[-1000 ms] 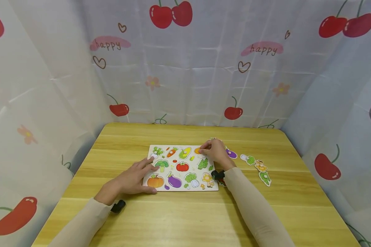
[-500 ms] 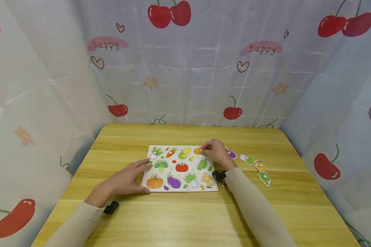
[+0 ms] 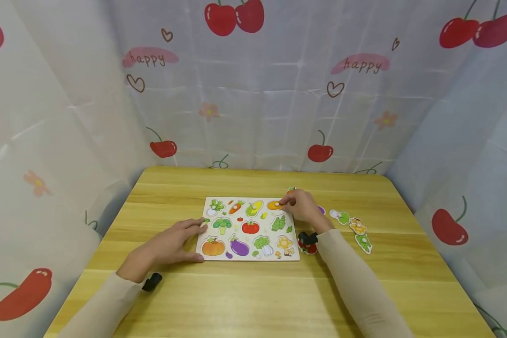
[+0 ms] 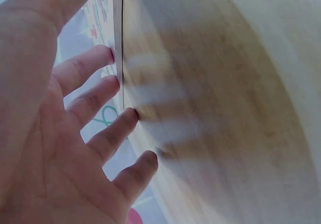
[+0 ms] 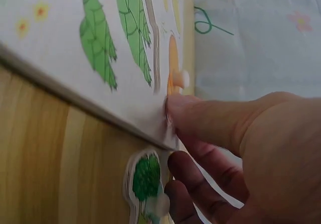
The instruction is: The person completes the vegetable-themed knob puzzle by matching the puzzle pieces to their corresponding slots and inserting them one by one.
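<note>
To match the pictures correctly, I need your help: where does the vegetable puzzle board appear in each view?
Head: puzzle board, just below centre.
Left wrist: puzzle board, top, left of centre, nearly edge-on.
Right wrist: puzzle board, upper left, seen close.
Shared landmark: wooden table beneath it.

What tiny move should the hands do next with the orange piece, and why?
Maybe gently press the orange piece down with the right hand: the hand is at its right end, off the knob, and I can't tell whether it sits flush in the board.
</note>
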A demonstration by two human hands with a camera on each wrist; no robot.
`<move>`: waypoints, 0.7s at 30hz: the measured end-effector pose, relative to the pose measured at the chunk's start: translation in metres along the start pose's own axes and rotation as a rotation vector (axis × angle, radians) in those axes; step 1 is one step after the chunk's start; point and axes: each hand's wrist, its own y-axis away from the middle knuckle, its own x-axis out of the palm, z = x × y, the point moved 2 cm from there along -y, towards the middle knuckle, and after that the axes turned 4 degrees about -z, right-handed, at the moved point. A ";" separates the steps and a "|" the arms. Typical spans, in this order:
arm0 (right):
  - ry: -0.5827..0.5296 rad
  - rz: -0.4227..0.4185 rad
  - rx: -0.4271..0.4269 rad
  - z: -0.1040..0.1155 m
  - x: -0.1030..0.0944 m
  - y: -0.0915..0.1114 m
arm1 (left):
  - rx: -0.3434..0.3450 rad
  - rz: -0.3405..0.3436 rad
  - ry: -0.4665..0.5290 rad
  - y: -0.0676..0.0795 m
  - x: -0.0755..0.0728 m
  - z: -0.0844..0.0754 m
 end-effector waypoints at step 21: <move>0.044 -0.063 -0.005 -0.028 -0.052 0.056 | -0.010 -0.010 0.039 0.002 0.002 0.002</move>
